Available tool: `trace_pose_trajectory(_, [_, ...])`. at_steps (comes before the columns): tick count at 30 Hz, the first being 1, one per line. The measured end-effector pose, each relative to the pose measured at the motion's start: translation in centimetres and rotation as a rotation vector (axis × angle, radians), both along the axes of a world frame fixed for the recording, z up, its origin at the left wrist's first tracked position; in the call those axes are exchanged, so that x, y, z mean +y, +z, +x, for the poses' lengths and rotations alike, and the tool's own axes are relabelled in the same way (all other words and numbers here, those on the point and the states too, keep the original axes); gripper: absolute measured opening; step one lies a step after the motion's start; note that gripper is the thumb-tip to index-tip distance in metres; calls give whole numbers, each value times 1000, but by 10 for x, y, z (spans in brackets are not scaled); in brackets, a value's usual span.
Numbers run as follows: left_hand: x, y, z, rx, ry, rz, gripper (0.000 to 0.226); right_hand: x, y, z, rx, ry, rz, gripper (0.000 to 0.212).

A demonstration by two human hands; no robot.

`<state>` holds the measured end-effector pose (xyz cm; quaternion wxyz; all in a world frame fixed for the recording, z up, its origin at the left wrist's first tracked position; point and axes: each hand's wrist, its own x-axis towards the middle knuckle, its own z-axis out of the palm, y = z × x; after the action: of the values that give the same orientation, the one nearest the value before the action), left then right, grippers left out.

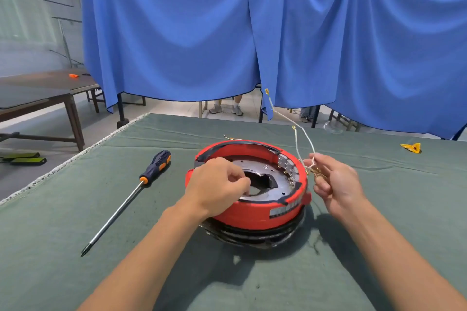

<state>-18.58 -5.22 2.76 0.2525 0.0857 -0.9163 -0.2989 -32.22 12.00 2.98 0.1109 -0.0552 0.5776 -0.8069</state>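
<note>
I am looking for writing first: the red housing [252,214] is carrying a grey label strip [285,209] low on its front right side, but its print is too blurred to read, and no brand is showing on the screwdriver [131,194].

My left hand [217,182] is resting on the near left rim of the housing. Its fingers are curled in, with the thumb against the forefinger, over the hole in the metal plate [280,182]. I cannot tell whether they are pinching anything.

My right hand [333,182] is hovering just beside the housing's right edge, pinching the white wires [304,134] between thumb and forefinger, the other fingers loosely bent. The wires are rising from my pinch toward the blue curtain [177,33].

The housing is sitting in the middle of the green cloth [75,209]. The screwdriver is lying well to its left.
</note>
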Motion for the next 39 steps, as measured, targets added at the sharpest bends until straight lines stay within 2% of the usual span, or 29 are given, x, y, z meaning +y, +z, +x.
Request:
trace_pose_trajectory(1, [-4,3,2,-7,-50,39,27,-1,3,3,51,-9,11,13])
trace_pose_trajectory(3, [-6,5,6,92,-93,90,27,-4,7,8,141,-31,62,12])
trace_pose_trajectory(6, [2,9,7,320,2,-79,31,-12,10,15,249,-68,186,12])
trace_pose_trajectory(9, [14,25,3,491,53,-107,31,-21,12,20,396,-61,323,15])
trace_pose_trajectory(11, [19,38,-4,532,78,-116,20,-27,14,18,490,-50,419,17])
trace_pose_trajectory(13, [20,50,-15,453,116,-121,28,-31,15,13,530,-37,476,17])
trace_pose_trajectory(16, [15,58,-39,227,183,-158,40,-34,11,6,571,1,563,15])
trace_pose_trajectory(19, [11,57,-64,10,205,-256,36,-35,7,6,601,41,573,16])
trace_pose_trajectory(21, [11,57,-78,-85,196,-152,30,-34,5,5,610,29,521,21])
trace_pose_trajectory(24, [7,55,-92,-35,220,251,27,-29,-1,-1,700,-69,627,28])
trace_pose_trajectory(26, [5,53,-94,-2,209,523,32,-26,-7,-8,666,-105,623,29])
trace_pose_trajectory(27, [5,51,-94,-23,189,592,28,-24,-10,-12,630,-105,600,31])
trace_pose_trajectory(30, [4,45,-91,-147,113,699,15,-23,-14,-20,516,-44,522,33])
trace_pose_trajectory(32, [4,43,-91,-140,67,783,11,-23,-14,-20,510,-33,493,34])
trace_pose_trajectory(36, [2,44,-97,-71,75,838,16,-26,-18,-19,509,-95,414,10])
trace_pose_trajectory(39, [-4,49,-103,-145,77,849,16,-25,-21,-24,450,-178,394,9])
